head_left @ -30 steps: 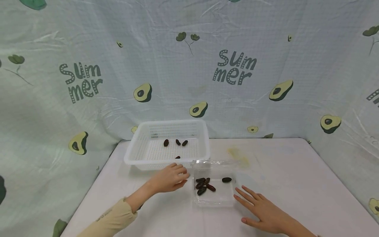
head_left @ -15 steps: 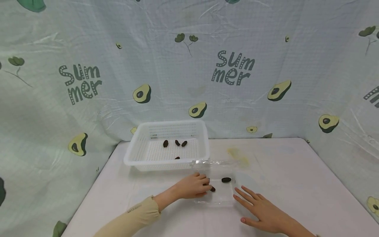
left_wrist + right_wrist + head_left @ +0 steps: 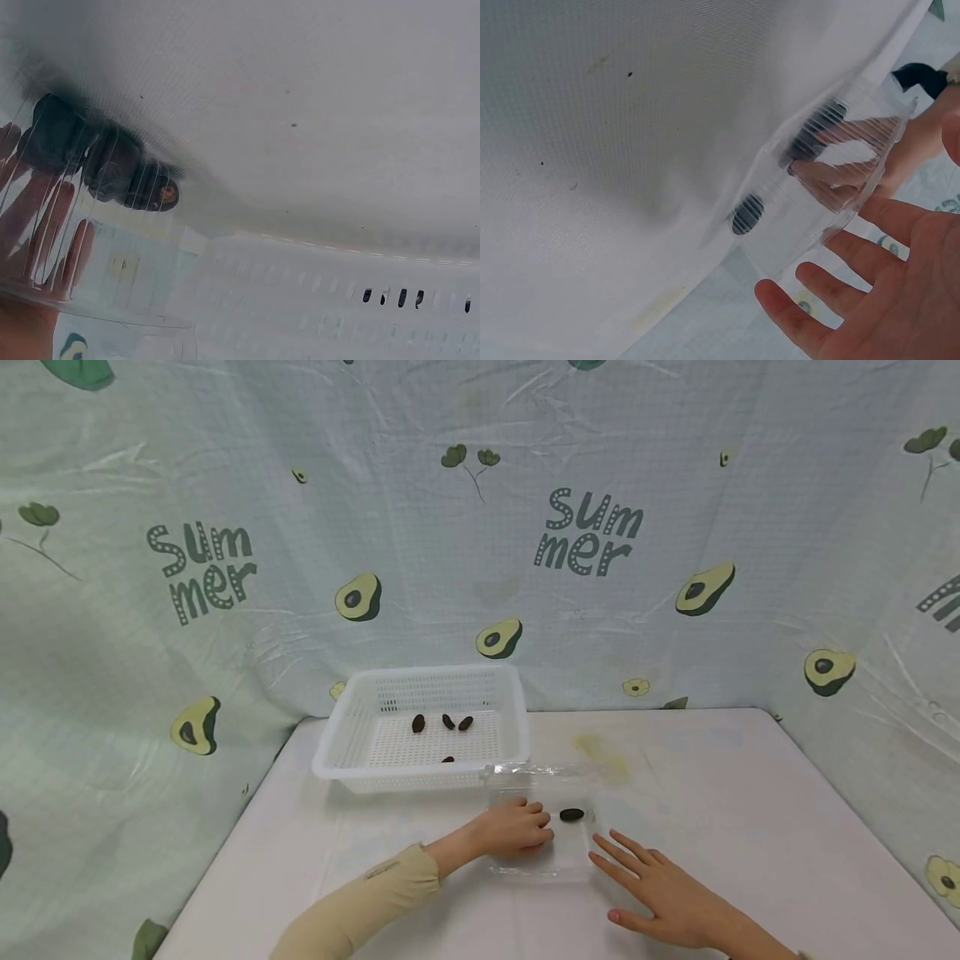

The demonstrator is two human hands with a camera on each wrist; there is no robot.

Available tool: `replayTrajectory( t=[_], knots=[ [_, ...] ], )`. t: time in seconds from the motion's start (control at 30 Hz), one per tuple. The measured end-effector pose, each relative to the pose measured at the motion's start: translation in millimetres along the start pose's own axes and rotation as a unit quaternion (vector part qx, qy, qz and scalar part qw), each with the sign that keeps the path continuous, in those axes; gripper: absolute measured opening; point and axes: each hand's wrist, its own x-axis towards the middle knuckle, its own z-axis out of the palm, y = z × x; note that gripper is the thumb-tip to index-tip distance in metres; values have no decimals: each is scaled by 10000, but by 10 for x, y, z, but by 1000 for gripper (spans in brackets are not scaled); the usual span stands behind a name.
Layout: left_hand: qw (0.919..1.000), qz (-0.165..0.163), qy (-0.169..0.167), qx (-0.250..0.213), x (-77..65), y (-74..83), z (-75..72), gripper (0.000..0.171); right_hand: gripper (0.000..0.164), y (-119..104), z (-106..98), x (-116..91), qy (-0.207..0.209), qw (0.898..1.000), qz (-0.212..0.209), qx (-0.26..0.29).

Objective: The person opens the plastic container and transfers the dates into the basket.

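My left hand (image 3: 516, 828) reaches into a clear plastic box (image 3: 562, 864), its fingers bent down over dark dried dates. In the right wrist view its thumb and a finger close on a date (image 3: 817, 131), seen through the ribbed wall. Several dates (image 3: 109, 165) lie in a row at the box's bottom in the left wrist view; most are hidden under the hand in the head view. One date (image 3: 572, 815) sits alone on the box's right side. My right hand (image 3: 663, 893) rests beside the box's right edge, fingers spread, holding nothing.
Behind the box, to the left, stands a white perforated basket (image 3: 330, 760) with several dates (image 3: 418, 723) in it. The box's transparent lid (image 3: 543, 771) is folded back near the basket's corner. A printed avocado curtain (image 3: 420, 527) hangs behind the white table (image 3: 712, 777).
My left hand has moved right from beside the box into it, over the clustered dates, and slid farther right within it. The right hand has stayed in place.
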Motion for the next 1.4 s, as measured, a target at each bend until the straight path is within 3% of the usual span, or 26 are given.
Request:
replayTrajectory(
  t=[0.17, 0.4, 0.53, 0.73, 0.9, 1.07, 1.4],
  knots=[
    [9998, 63, -186, 104, 35, 4, 58, 12, 61, -1, 10, -2, 66, 10000, -3, -5],
    [9991, 42, -415, -98, 67, 12, 92, 15, 61, -1, 6, -1, -4, 9999, 34, 113],
    [9991, 62, -418, -35, 72, 10, 85, 16, 61, -4, -9, 3, 22, 10000, -38, 19],
    [9998, 112, -112, 115, 54, 6, 43, 13, 61, 10, 5, 0, 23, 10000, -37, 64],
    [9985, 120, 445, 294, -2, 5, -51, 9, 62, 21, 23, 0, -89, 9996, 35, 258],
    [9949, -19, 952, 346, -103, 13, -158, 6, 61, 26, 43, -5, 92, 9998, -86, 126],
    [9936, -396, 1051, 149, -382, -10, -354, 12, 61, 39, 44, 14, 285, 9988, -250, -321]
  ],
)
